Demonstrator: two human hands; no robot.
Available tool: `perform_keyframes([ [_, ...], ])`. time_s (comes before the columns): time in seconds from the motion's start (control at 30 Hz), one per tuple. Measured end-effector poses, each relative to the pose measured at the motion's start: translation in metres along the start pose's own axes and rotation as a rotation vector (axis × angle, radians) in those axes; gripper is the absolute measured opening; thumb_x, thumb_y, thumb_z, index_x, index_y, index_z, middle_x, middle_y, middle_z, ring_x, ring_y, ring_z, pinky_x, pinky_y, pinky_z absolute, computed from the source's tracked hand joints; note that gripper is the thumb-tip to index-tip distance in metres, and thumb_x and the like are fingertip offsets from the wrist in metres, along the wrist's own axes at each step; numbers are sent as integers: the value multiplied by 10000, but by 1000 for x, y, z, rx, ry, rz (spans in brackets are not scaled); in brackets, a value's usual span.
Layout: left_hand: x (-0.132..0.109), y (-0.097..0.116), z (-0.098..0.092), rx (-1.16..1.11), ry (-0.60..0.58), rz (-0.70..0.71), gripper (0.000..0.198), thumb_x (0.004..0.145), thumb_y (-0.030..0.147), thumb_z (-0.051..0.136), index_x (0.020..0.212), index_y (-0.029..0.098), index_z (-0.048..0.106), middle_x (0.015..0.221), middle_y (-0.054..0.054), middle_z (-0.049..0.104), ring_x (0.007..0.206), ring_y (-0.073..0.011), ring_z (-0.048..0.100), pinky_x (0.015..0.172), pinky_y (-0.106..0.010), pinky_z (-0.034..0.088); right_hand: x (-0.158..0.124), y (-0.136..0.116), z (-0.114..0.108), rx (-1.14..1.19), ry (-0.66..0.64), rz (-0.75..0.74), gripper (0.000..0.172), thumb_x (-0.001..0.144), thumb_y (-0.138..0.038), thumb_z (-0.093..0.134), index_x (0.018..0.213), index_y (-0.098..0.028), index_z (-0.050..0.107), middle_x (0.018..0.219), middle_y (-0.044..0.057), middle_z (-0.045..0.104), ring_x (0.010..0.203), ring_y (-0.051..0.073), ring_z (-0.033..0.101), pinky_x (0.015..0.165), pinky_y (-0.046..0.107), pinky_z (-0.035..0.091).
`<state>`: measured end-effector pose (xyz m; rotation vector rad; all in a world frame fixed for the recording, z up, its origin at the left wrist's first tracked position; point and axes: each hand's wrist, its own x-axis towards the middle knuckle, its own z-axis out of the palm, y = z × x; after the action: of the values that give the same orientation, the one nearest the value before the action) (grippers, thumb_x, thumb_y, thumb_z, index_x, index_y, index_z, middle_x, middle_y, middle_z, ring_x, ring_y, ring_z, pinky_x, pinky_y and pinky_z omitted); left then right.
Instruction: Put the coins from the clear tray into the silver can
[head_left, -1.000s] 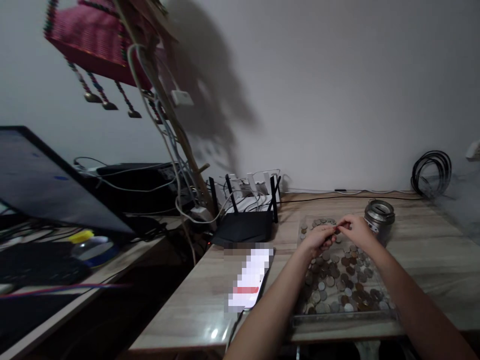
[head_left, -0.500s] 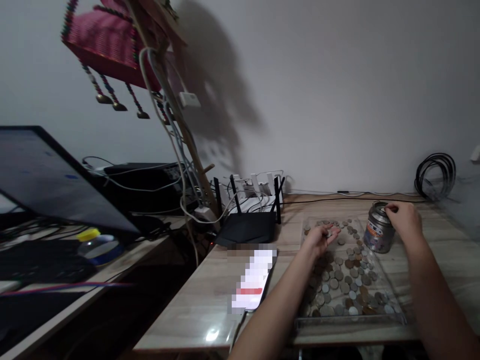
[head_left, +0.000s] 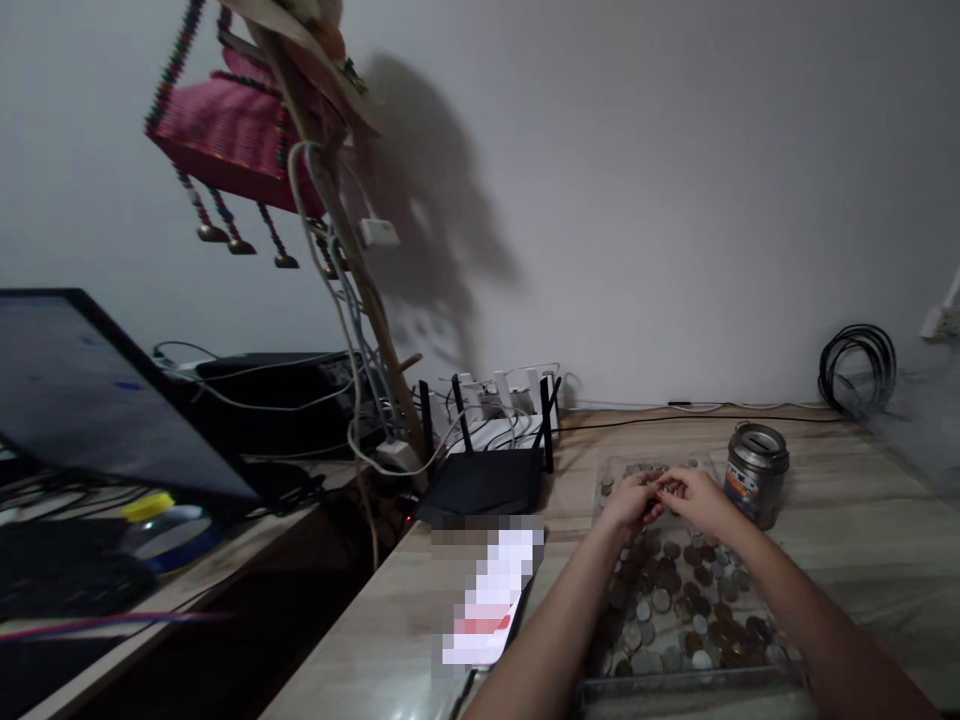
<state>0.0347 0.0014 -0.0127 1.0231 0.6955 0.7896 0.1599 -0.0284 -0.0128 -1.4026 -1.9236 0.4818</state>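
My left hand (head_left: 637, 504) is turned palm up above the far part of a clear plastic tray (head_left: 690, 683), its fingers curled around what appear to be coins. The fingers of my right hand (head_left: 694, 497) are pinched together and touch the left hand's fingertips; what lies between them is hidden. Many loose coins (head_left: 661, 600), silver and brownish, are spread in the tray beneath both hands. Just right of my right hand stands a round metal coin tin (head_left: 756, 470) with a slot in its lid and a printed label.
Left of the tray lies a lit phone (head_left: 491, 600) with a cable. Behind it sits a black router (head_left: 484, 482) with upright antennas. A coiled black cable (head_left: 857, 368) leans at the back right. At the left are a monitor (head_left: 112, 400) and a yellow-capped container (head_left: 169, 535).
My right hand has left the tin's lid and moved left to meet my left hand. My left hand's fingers have curled in. The view has tilted up slightly.
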Motion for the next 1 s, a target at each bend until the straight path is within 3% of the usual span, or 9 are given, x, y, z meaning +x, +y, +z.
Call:
perform_keyframes([
  [0.1,-2,2,1,-52,-55,-76,177,640,53,458,760,92,582,527,3,534,356,-35,438,297,-121,191,2,7,0,32,9,56,155,699,-205,505,782,-155,626,683,24,636,607,125,544,561,217,389],
  [0.17,-4,5,1,-125,-53,-147,201,632,42,429,766,83,573,551,-19,555,391,-51,487,309,-114,254,1,5,-9,-72,85,52,149,705,-199,496,755,-171,633,691,23,639,629,131,547,588,226,391],
  [0.3,-8,11,0,-252,64,-202,299,644,7,395,907,45,533,771,-124,631,588,-108,613,476,-144,454,-9,-2,-54,-414,488,-1,247,785,-242,424,854,-194,655,852,67,644,826,174,533,696,270,377],
  [0.4,-7,9,-1,-265,113,-159,353,636,-38,405,964,30,512,811,-129,627,786,-164,637,625,-190,506,-20,7,-95,-634,703,200,273,784,-271,424,927,-211,649,825,85,635,795,193,525,605,280,350],
  [0.5,-5,6,0,-190,139,-105,370,626,-65,421,969,40,512,695,-71,613,818,-175,635,631,-191,505,-27,23,-118,-678,692,387,233,740,-305,463,832,-234,665,729,72,622,688,183,529,512,265,296],
  [0.73,-10,7,4,45,160,-82,298,700,9,464,978,107,517,721,-67,663,717,-140,642,538,-168,469,-13,39,-124,-600,560,431,188,671,-285,496,702,-257,679,731,41,654,688,188,545,565,280,323],
  [0.83,-11,7,5,69,141,-80,295,723,31,464,1005,111,501,701,-62,660,674,-134,640,525,-173,464,-9,34,-124,-664,545,374,180,668,-271,509,689,-254,687,731,57,654,762,221,536,636,323,337],
  [1.0,-6,6,1,-106,134,-105,271,696,-5,465,947,84,516,745,-80,647,729,-140,639,559,-175,473,-13,8,-99,-593,738,113,277,772,-315,437,902,-197,652,882,80,630,859,211,507,736,335,361],
])
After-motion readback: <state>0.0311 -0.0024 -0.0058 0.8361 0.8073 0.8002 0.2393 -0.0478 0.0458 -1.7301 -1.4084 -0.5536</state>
